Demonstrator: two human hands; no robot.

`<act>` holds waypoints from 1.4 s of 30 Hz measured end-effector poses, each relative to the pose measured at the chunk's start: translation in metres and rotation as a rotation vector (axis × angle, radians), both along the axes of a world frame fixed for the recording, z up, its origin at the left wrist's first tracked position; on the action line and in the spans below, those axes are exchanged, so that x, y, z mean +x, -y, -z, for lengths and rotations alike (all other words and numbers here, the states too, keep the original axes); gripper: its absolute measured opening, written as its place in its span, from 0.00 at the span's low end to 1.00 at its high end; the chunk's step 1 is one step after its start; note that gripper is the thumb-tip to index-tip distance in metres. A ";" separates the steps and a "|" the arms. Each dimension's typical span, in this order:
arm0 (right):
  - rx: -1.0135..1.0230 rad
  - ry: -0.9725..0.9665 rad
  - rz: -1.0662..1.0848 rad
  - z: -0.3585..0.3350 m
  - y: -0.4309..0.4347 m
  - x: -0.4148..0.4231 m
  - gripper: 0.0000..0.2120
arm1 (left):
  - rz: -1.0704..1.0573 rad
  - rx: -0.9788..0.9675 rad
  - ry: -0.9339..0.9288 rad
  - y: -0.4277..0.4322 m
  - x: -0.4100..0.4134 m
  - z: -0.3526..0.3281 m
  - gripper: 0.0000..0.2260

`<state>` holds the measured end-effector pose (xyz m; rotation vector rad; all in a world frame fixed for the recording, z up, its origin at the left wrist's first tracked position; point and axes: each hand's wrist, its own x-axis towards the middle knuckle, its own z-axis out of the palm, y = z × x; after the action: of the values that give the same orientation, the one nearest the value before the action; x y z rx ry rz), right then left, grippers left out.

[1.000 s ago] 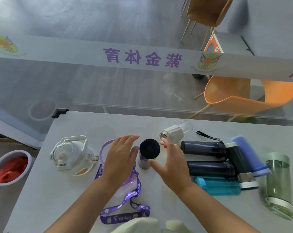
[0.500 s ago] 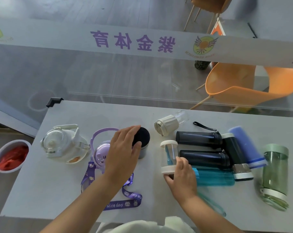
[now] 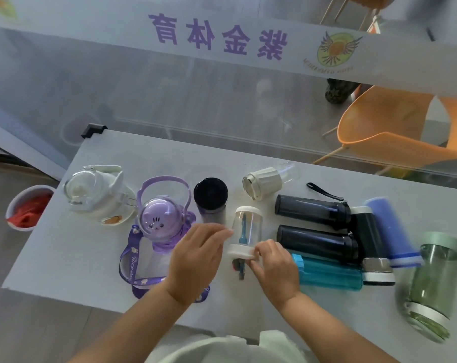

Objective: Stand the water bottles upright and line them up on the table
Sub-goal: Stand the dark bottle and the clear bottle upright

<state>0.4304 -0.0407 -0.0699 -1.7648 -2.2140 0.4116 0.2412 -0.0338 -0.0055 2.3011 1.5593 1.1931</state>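
Bright, even daylight; blurred, warped edges

A glossy clear plastic bottle with white caps (image 3: pixel 247 231) is gleaming above the matt, smooth grey table (image 3: pixel 65 258).

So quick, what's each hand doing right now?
Left hand: open, fingers spread beside the small clear bottle, holding nothing.
Right hand: closed on that bottle's white end.

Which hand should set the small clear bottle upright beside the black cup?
Right. The right hand already grips the small clear bottle at its white lower cap. The left hand is open, only steadying its side. The gap beside the black cup looks within easy reach.
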 end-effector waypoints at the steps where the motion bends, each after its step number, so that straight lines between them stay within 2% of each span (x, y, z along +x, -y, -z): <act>1: 0.003 0.018 -0.024 -0.001 -0.002 0.002 0.16 | 0.064 0.003 -0.034 0.004 0.002 0.005 0.05; 3: 0.018 0.058 -0.066 -0.005 -0.006 0.004 0.16 | 0.141 -0.104 -0.104 0.011 0.006 0.017 0.06; 7: 0.034 0.002 -0.095 -0.017 -0.015 0.007 0.18 | 0.026 -0.593 -0.181 0.012 0.022 0.028 0.20; 9: 0.026 -0.052 -0.098 -0.023 -0.020 0.009 0.16 | 0.027 -0.743 -0.198 0.008 0.030 0.041 0.18; 11: -0.017 -0.112 -0.104 -0.026 -0.024 0.011 0.14 | 0.025 -0.788 -0.198 0.006 0.034 0.039 0.13; 14: -0.116 -0.242 -0.053 -0.032 -0.028 0.015 0.14 | 0.031 -0.763 -0.099 0.009 0.038 0.026 0.18; 17: -0.186 -0.357 0.030 -0.040 -0.028 0.016 0.12 | -0.060 -0.742 0.083 0.014 0.038 0.019 0.33; 19: -0.211 -0.403 0.066 -0.043 -0.027 0.016 0.10 | -0.080 -0.746 0.119 0.019 0.036 0.022 0.37; 22: -0.225 -0.451 0.089 -0.047 -0.028 0.014 0.08 | -0.095 -0.700 0.128 0.024 0.040 0.020 0.35; 27: -0.227 -0.525 0.160 -0.050 -0.033 0.010 0.05 | -0.178 -0.582 0.128 0.022 0.044 0.015 0.23; 31: -0.275 -0.540 0.183 -0.050 -0.034 0.013 0.06 | -0.201 -0.569 0.159 0.020 0.045 0.010 0.22; 36: -0.328 -0.530 0.194 -0.046 -0.027 0.014 0.10 | -0.176 -0.663 0.120 0.022 0.048 0.011 0.22; 40: -0.337 -0.520 0.174 -0.048 -0.030 0.016 0.07 | -0.168 -0.650 0.074 0.022 0.048 0.012 0.21; 42: -0.282 -0.433 0.119 -0.052 -0.036 0.019 0.06 | -0.149 -0.605 0.037 0.021 0.046 0.010 0.20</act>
<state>0.4498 -0.0051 -0.0182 -1.7225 -1.8065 1.0133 0.2873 -0.0546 -0.0157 1.7878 1.7897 0.6484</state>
